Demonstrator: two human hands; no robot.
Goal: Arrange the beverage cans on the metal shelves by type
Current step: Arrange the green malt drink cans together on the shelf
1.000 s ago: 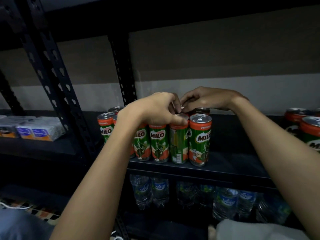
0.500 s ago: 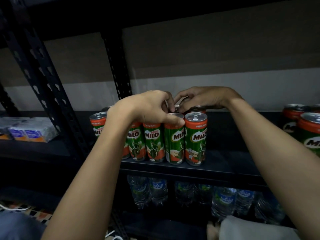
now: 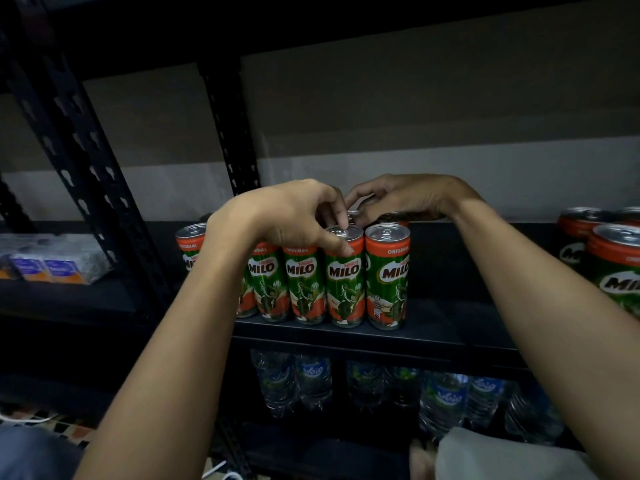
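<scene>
While your left hand [image 3: 294,216] pinches the rim of the second Milo can from the right [image 3: 344,275], thumb on its near side and a fingertip on the lid, it looks as though you are turning or nudging that can so its label faces out like its neighbours. It stands upright in the front row [image 3: 304,282] on the metal shelf [image 3: 450,327], touching the cans on either side, with the rightmost can [image 3: 388,275] closing the line. Your right hand [image 3: 408,199] reaches over to the far row, fingers curled down onto the top of a can behind [image 3: 393,216]; whether they are clamped on it or only resting there I cannot tell, since the fingertips are hidden. Holding the cans from above makes sense here: they are packed too tightly to grip by the sides. More Milo cans [image 3: 609,258] stand well apart at the right end of the same shelf, so the type is not yet gathered in one block. Water bottles [image 3: 311,382] fill the shelf below, and wrapped packs [image 3: 52,261] sit on the left bay, each kind keeping to its own place.
</scene>
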